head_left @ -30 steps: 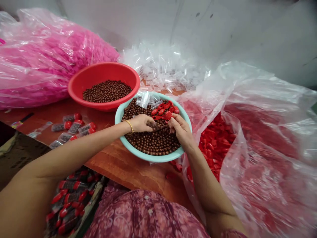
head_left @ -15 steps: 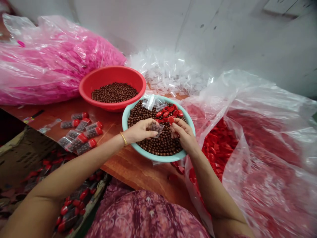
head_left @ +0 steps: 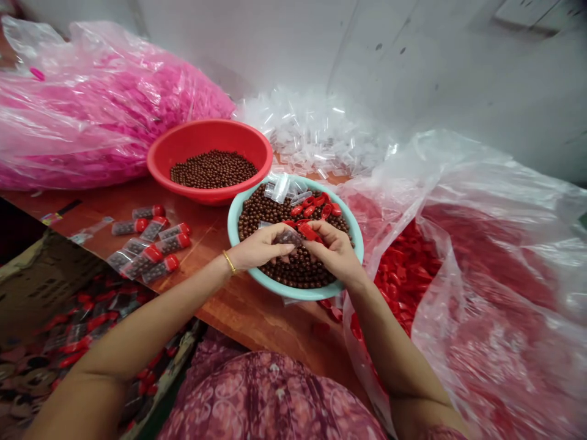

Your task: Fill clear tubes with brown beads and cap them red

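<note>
Glossy, round brown beads [head_left: 298, 279] fill a smooth pale-blue bowl [head_left: 302, 294] beneath the fingers. The left hand [head_left: 257, 247] pinches a clear, thin-walled plastic tube [head_left: 288, 236] between thumb and fingers; brown shows through it, partly covered. Just right of those fingers, the right hand [head_left: 342, 253] grips a shiny red cap [head_left: 309, 232] in its fingertips. The tube's long axis runs roughly sideways, one end towards the right fingers.

Spotted grey wall [head_left: 440, 67] at twelve o'clock, red-brown tabletop [head_left: 266, 330] at six
A pale rectangular plate [head_left: 527, 12] sits on the wall at two.
</note>
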Available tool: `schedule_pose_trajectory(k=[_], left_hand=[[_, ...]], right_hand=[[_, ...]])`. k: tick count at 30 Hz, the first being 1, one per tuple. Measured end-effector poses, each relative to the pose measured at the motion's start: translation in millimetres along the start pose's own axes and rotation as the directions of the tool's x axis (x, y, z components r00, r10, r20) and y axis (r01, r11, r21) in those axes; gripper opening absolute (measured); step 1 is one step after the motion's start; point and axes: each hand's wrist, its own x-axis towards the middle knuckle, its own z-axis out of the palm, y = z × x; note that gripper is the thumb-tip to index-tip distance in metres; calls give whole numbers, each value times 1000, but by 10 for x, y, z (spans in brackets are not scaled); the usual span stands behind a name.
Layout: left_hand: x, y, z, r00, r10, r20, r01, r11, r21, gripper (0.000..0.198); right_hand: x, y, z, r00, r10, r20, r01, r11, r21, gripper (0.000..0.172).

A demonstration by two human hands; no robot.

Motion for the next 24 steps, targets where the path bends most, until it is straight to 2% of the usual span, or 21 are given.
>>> schedule_pose_trajectory(k=[4,7,11,14,19,22,24], left_hand=[[-13,-7,-16,998,6,59,-3,999,-48,24],[-22,12,-16,998,8,57,-5,999,-45,22],[-30,54,4,999,-3,-46,2,1000,-30,21],[-22,47,24,997,31,-76,-30,999,22,19],[-4,-17,31,989,124,-78,-112,983,144,16],[-13,-17,27,982,164,-91,-139,962,234,18],[-24,-8,29,974,190,-121,-147,944,296,20]], right_hand=[[67,-62,-33,987,-70,145,76,996,-38,10],[91,-64,-43,982,-22,188,22,1000,1,14],[69,-6,-44,987,140,80,-147,986,84,27],[25,32,-29,971,231,65,-239,957,162,32],[-30,47,64,983,178,41,-182,973,144,39],[-36,78,130,992,130,11,-130,991,35,46],[-39,100,164,998,52,-36,-55,995,-87,45]])
